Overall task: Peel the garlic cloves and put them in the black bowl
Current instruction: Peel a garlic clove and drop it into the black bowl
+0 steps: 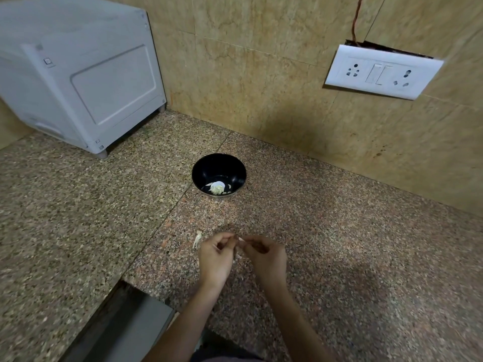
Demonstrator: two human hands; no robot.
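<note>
Here, a garlic clove [240,240] is being pinched between the curled left hand [216,257] and curled right hand [265,257] above the worktop [339,231], short of the black bowl [217,165].

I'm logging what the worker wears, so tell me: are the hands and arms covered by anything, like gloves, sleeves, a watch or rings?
Both the left hand and right hand are bare, without gloves. The forearms show no sleeves, and no watch, bracelet or ring is visible.
</note>
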